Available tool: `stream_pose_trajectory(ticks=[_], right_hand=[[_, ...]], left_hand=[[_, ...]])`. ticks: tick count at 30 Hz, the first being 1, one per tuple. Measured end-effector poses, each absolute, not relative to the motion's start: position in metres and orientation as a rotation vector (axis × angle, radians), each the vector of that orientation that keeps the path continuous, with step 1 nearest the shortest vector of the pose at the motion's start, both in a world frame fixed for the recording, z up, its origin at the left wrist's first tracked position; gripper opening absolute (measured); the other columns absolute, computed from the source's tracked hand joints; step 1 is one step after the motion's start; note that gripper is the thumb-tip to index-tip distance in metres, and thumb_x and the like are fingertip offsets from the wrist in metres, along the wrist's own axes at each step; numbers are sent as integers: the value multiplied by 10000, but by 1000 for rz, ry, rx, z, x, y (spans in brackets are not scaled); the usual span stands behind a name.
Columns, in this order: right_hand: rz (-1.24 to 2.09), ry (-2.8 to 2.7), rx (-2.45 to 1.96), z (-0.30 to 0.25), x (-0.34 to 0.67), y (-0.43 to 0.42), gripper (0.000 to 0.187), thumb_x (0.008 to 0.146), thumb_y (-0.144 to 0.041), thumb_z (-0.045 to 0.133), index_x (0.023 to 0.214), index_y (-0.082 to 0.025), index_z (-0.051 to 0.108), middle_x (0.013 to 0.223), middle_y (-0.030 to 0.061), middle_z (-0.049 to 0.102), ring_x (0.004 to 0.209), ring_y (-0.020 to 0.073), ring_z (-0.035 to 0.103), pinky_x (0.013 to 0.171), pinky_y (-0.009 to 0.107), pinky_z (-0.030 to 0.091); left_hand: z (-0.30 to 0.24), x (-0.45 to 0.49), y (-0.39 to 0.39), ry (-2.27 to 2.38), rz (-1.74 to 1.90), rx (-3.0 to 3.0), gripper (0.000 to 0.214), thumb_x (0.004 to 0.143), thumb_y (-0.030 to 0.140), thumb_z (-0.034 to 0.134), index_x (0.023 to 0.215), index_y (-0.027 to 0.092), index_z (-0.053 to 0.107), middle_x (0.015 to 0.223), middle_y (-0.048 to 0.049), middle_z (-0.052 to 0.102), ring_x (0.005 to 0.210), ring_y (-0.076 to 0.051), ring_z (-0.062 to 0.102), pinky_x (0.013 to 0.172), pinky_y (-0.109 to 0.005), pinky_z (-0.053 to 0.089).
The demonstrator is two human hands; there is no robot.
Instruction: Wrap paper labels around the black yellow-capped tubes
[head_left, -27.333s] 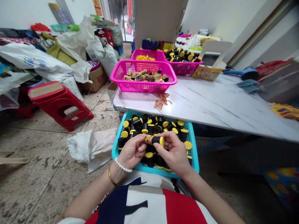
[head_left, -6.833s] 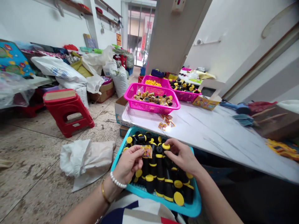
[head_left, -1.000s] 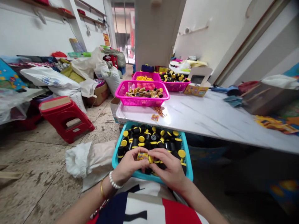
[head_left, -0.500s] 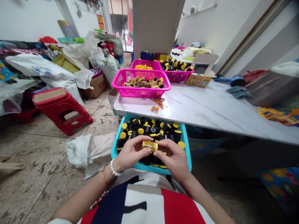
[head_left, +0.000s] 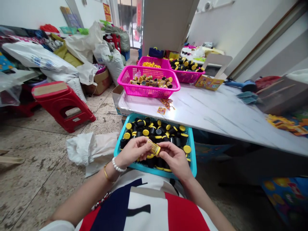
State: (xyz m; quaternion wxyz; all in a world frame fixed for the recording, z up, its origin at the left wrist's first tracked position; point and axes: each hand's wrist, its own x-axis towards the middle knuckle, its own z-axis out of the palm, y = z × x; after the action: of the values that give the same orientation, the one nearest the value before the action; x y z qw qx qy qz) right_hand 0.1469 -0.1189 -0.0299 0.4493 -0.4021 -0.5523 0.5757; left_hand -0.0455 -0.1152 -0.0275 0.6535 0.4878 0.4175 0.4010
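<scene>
A small canister point(head_left: 154, 148) with a yellow cap and a gold printed label is held above the turquoise basket point(head_left: 116, 150), tilted with its cap end down and to the right. My left hand point(head_left: 137, 150) is closed around its upper left end, thumb on the label. At the capped end, my right hand point(head_left: 175, 158) pinches with thumb and fingers. Below both hands, the basket holds many black canisters point(head_left: 152, 130) with yellow caps. My hands hide part of that pile.
On the white marbled table point(head_left: 204, 109) stands a pink basket point(head_left: 149, 91) of labelled canisters, with loose printed stickers point(head_left: 161, 110) in front. Behind it are more pink baskets. A red stool point(head_left: 64, 106) and a white sack point(head_left: 93, 149) are on the floor at left.
The canister has turned from nearly level to tilted, its cap end lower. My left thumb has moved up over the label. The view has shifted slightly.
</scene>
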Motion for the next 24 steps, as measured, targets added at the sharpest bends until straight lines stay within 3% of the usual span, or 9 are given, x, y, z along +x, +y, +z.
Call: stream_pose_trajectory(ticks=[3, 7, 11, 17, 21, 24], right_hand=[[1381, -1489, -918, -32, 154, -118, 281, 796, -304, 718, 1068, -235, 705, 1119, 75, 660, 902, 187, 670, 803, 342, 576], [1296, -1625, -808, -33, 159, -116, 183, 805, -253, 716, 982, -281, 752, 1149, 75, 632, 1094, 232, 603, 868, 371, 546], [1293, -1653, -809, -30, 155, -119, 229, 798, -248, 720, 1022, -285, 744, 1145, 80, 627, 1051, 227, 620, 802, 351, 573], [1262, -1409, -839, -33, 150, -124, 76, 763, -182, 744, 804, -245, 744, 870, 21, 631, 680, 140, 654, 587, 289, 608], [1234, -1480, -857, -31, 150, -121, 195, 777, -235, 737, 970, -265, 734, 1085, 61, 624, 854, 175, 660, 700, 319, 619], [1162, -1534, -836, -30, 151, -120, 171, 767, -198, 745, 919, -276, 756, 1004, 48, 638, 895, 183, 654, 732, 315, 614]], left_hand=[[-32, -40, -119, 935, 836, 1005, 405, 805, 531, 626, 805, 128, 577, 593, -11, 604, 400, -57, 485, 366, -150, 340], [-33, -34, -121, 748, 825, 810, 425, 791, 540, 636, 885, 129, 577, 598, 3, 605, 357, -51, 469, 328, -150, 330], [-32, -35, -122, 733, 820, 796, 405, 771, 519, 674, 797, 133, 554, 575, 13, 591, 342, -48, 463, 299, -144, 314], [-33, -36, -124, 759, 789, 786, 413, 795, 551, 632, 831, 146, 560, 535, 28, 574, 330, -44, 453, 298, -130, 312], [-33, -33, -122, 810, 820, 774, 412, 747, 529, 697, 779, 143, 555, 529, 37, 561, 330, -34, 441, 300, -126, 298], [-33, -31, -121, 777, 832, 748, 436, 764, 555, 666, 847, 136, 579, 555, 19, 585, 344, -47, 466, 308, -138, 301]])
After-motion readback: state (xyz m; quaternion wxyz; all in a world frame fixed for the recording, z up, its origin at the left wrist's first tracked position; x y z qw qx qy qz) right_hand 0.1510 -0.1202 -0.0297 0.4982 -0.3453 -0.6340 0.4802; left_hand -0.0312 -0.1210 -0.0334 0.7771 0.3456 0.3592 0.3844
